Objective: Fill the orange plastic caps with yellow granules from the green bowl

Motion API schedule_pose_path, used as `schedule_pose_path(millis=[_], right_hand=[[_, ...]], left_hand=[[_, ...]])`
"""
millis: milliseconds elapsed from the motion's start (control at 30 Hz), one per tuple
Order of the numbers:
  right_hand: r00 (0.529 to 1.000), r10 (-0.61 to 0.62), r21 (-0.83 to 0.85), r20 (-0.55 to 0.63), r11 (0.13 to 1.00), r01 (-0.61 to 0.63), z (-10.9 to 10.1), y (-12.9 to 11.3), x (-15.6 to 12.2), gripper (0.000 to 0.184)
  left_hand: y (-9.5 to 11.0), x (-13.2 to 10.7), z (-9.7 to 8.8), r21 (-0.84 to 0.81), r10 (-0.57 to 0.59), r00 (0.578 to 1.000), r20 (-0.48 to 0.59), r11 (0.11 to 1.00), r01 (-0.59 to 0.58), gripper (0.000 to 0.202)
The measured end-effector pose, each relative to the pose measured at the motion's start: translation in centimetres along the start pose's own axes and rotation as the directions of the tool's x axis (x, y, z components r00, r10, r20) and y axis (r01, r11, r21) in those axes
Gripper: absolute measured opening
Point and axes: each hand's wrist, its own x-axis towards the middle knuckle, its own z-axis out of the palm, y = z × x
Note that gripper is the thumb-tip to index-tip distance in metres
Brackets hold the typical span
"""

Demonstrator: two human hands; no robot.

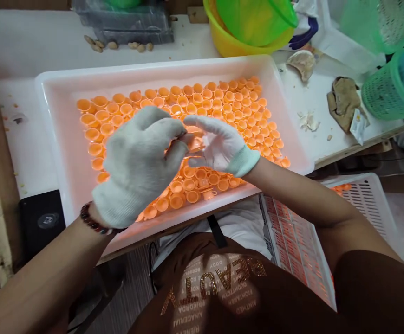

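Observation:
Many small orange plastic cups with handles stand in a large white tray, mostly with their mouths up. My left hand, in a whitish knit glove, pinches over the tray's middle. At its thumb and fingertips is an orange cup, partly hidden by the fingers. Opposite it, my right hand, gloved with a mint cuff, curves with thumb and fingers apart around the cup's other side. Whether the right fingers touch it is unclear. One cup near the front wall stands apart in pose from its neighbours.
Behind the tray are a dark plastic box and a yellow basin holding a green one. Green baskets and a brown cloth lie right. A black flat device is at left; a white crate stands lower right.

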Motion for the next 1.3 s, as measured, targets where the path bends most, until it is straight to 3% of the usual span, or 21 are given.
schedule_pose_path(millis=[100,167,200,300,367,433,533,633,867,1033,1167,1300], right_hand=[[0.996,0.058,0.008,-0.062,0.998,-0.058,-0.7,-0.4,-0.5,0.014],[0.995,0.0,-0.218,-0.096,0.976,-0.021,-1.9,-1.1,-1.8,0.014],[0.995,-0.049,-0.372,-0.092,0.928,0.012,-2.5,-1.6,-2.6,0.014],[0.994,-0.097,-0.777,0.059,0.62,0.107,-3.7,-2.5,-4.8,0.01],[0.978,0.029,-0.913,0.207,0.366,0.182,-3.5,-2.2,-5.4,0.008],[0.939,0.215,-0.962,0.27,0.108,0.252,-2.4,-1.2,-5.2,0.01],[0.912,0.358,-0.927,0.202,-0.232,0.296,-0.4,0.4,-4.2,0.015],[0.912,0.382,-0.87,0.15,-0.387,0.305,0.8,1.1,-3.5,0.024],[0.945,0.317,-0.844,0.08,-0.484,0.233,1.1,1.2,-4.0,0.032],[0.926,0.354,-0.833,0.129,-0.467,0.295,1.0,1.5,-3.6,0.027],[0.905,0.367,-0.86,0.213,-0.369,0.352,-0.4,0.7,-3.0,0.017],[0.907,0.278,-0.922,0.316,-0.135,0.362,-3.0,-1.1,-2.6,0.012]], left_hand=[[0.6,0.2,0.8,-0.052,0.045,0.999,-0.018,0.998,-0.046,0.018],[0.4,-0.8,1.3,-0.134,0.049,0.994,0.095,0.99,-0.036,0.015],[0.2,-1.4,1.7,-0.168,0.069,0.976,0.207,0.985,-0.034,0.013],[0.0,-3.3,3.6,-0.106,0.181,0.826,0.534,0.984,-0.147,0.013],[0.2,-3.9,4.8,-0.055,0.2,0.73,0.654,0.975,-0.217,0.016],[0.4,-4.0,5.5,-0.046,0.192,0.669,0.718,0.972,-0.23,0.019],[0.3,-4.1,5.7,-0.038,0.173,0.639,0.749,0.975,-0.22,0.019],[-0.4,-4.6,5.6,-0.044,0.168,0.656,0.736,0.978,-0.202,0.022],[-1.5,-5.4,5.7,-0.081,0.166,0.685,0.71,0.985,-0.154,0.022],[-1.1,-4.6,5.3,-0.061,0.143,0.648,0.748,0.987,-0.148,0.024],[-1.0,-4.4,5.3,-0.056,0.146,0.644,0.751,0.986,-0.159,0.025],[-1.1,-4.6,5.5,-0.039,0.162,0.655,0.739,0.979,-0.198,0.025]])
